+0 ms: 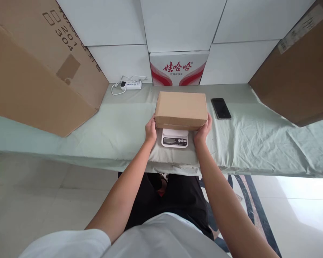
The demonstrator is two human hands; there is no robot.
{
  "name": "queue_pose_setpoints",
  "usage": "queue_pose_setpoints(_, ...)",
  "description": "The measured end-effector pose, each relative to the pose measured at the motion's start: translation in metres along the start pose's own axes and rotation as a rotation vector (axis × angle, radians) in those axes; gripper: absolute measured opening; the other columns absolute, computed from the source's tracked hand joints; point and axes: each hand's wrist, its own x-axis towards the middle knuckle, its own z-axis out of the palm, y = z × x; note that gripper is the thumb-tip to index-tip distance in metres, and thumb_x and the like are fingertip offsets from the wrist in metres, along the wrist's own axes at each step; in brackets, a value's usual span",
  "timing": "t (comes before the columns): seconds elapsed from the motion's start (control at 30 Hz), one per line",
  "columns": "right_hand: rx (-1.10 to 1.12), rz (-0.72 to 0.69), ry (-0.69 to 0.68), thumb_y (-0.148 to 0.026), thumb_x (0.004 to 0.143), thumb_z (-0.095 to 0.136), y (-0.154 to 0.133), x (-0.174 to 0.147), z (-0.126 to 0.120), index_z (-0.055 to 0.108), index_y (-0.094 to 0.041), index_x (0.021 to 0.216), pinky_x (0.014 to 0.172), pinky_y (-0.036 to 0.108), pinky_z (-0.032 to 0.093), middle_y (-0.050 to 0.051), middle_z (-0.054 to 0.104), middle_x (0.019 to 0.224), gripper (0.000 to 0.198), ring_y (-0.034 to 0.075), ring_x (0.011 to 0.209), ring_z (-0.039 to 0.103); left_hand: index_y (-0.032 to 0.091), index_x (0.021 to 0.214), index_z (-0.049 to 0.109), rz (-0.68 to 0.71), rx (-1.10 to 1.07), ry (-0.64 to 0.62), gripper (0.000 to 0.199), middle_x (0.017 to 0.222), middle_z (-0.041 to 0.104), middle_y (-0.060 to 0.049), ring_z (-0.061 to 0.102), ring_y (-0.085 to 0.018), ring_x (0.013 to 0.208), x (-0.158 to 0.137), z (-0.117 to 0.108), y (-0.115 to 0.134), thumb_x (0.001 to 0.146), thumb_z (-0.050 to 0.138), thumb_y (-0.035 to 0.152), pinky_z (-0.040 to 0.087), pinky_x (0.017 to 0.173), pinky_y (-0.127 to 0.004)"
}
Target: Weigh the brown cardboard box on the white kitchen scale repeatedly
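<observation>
A closed brown cardboard box point(181, 105) is at the middle of the cloth-covered table, over a small white kitchen scale point(174, 139). The scale's display and buttons face me, while its rear part is hidden beneath the box. My left hand point(151, 129) grips the box's left end near the front corner. On the opposite end, my right hand point(204, 128) holds the right front corner, its fingers partly under the edge. Whether the box rests fully on the scale or is held just above it, I cannot tell.
A black phone point(221, 108) lies right of the box. Behind to the left is a white power strip point(131, 85) with a cable. Large cartons point(78, 86) point(293, 79) flank the table. A red-and-white printed carton point(179, 68) stands at the back among white panels point(118, 62).
</observation>
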Motion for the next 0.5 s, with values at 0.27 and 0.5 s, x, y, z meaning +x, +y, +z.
queue_pose_setpoints(0.27, -0.03, 0.051, 0.007, -0.071, 0.101, 0.059, -0.013, -0.008, 0.003, 0.069, -0.026, 0.145, 0.127, 0.053, 0.053, 0.009, 0.069, 0.137, 0.062, 0.03, 0.14, 0.064, 0.026, 0.081, 0.064, -0.051, -0.003, 0.064, 0.038, 0.087, 0.072, -0.005, 0.068, -0.025, 0.092, -0.003, 0.001, 0.008, 0.095, 0.061, 0.061, 0.056, 0.084, -0.035)
queue_pose_setpoints(0.5, -0.076, 0.026, 0.007, -0.062, 0.104, 0.056, -0.013, -0.009, 0.001, 0.074, -0.028, 0.139, 0.123, 0.052, 0.055, 0.007, 0.07, 0.129, 0.052, 0.029, 0.134, 0.064, 0.026, 0.076, 0.058, -0.063, -0.012, 0.074, 0.048, 0.083, 0.071, -0.006, 0.073, -0.029, 0.104, -0.005, 0.002, 0.009, 0.097, 0.063, 0.069, 0.06, 0.09, -0.037)
